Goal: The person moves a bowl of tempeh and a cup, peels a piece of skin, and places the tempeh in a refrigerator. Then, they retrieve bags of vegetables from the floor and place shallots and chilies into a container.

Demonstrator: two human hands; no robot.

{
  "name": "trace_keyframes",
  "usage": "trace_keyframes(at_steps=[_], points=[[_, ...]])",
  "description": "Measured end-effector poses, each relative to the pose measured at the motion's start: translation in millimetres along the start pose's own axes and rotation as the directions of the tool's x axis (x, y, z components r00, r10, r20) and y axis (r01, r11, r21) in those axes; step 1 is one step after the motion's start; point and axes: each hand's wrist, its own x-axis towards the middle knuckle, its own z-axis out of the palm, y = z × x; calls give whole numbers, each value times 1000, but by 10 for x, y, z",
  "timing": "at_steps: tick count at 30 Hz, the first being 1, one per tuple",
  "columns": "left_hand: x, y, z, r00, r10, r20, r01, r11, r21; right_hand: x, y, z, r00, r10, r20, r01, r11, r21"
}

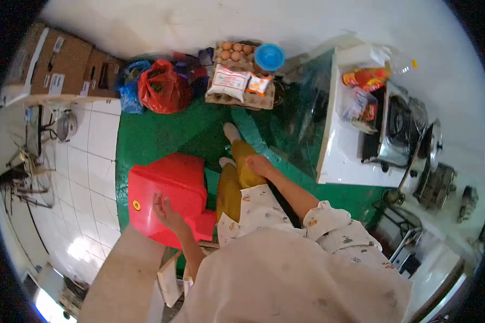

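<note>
My left hand (166,212) is raised over a large glossy red plastic object (167,180) that has a small yellow ring on its side. Its fingers are slightly curled and apart, with nothing in them. My right hand (257,164) hangs in front of my yellow-green trousers (248,149), overlapping the leg near the knee in this view. The fingers there are curled in loosely, and no object shows in them.
Against the wall are egg trays (215,99) with several eggs, a white packet (229,82), an orange-white packet (258,84) and a blue bowl (269,57). Left of them lies a red plastic bag (164,89). A stove (399,124) stands on the white counter (342,145) to the right.
</note>
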Motion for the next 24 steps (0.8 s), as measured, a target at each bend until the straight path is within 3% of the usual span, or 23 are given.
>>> trace_keyframes(at_steps=[1, 2, 4, 5, 7, 8, 9, 10, 11, 12, 13, 15, 16, 18, 20, 24], points=[[-46, 2, 61, 996, 59, 71, -62, 998, 32, -49, 89, -3, 988, -44, -146, 48, 999, 23], [-92, 9, 147, 983, 117, 140, -126, 990, 57, -72, 185, -19, 986, -31, -165, 37, 999, 35], [-225, 94, 388, 965, 155, 213, -168, 985, 45, -103, 272, -163, 937, 166, -309, -21, 906, 424], [-285, 122, 531, 947, 181, 266, -196, 980, 31, -84, 367, -204, 928, 178, -327, -19, 900, 436], [-401, 70, 827, 912, 216, 347, -255, 965, 67, 19, 609, -269, 899, 356, -254, -146, 792, 593], [-449, 12, 992, 884, 230, 408, -295, 950, 105, 68, 650, -341, 834, 394, -387, -334, 918, 215], [-498, -59, 1176, 877, 239, 416, -305, 947, 100, 192, 957, -200, 827, 399, -396, -335, 916, 223], [-550, -152, 1363, 872, 172, 458, -242, 965, 97, 354, 1433, 99, 794, 500, -346, -283, 808, 517], [-596, -278, 1553, 860, 105, 499, -177, 979, 99, 479, 1752, 279, 772, 578, -266, -203, 620, 758], [-641, -396, 1767, 863, 48, 502, -82, 996, 45, 579, 1893, 315, 734, 598, -321, -233, 666, 709], [-669, -526, 1953, 860, 54, 507, -88, 995, 43, 716, 2055, 339, 731, 600, -325, -228, 664, 712], [-744, -790, 2284, 828, 62, 557, -153, 981, 117, 1009, 2416, 521, 608, 702, -371, -255, 615, 746], [-788, -976, 2485, 832, -33, 554, 67, 997, -40, 1169, 2656, 623, 604, 704, -372, -249, 611, 752], [-840, -1190, 2768, 818, -5, 575, 24, 999, -25, 1455, 3120, 770, 726, 553, -410, -99, 673, 733], [-843, -1369, 3022, 792, 49, 609, -95, 995, 44, 1810, 3397, 900, 711, 535, -457, -64, 696, 715], [-697, -1964, 3418, 771, 84, 631, -110, 994, 2, 2378, 3755, 1111, 630, 478, -613, 22, 778, 629]])
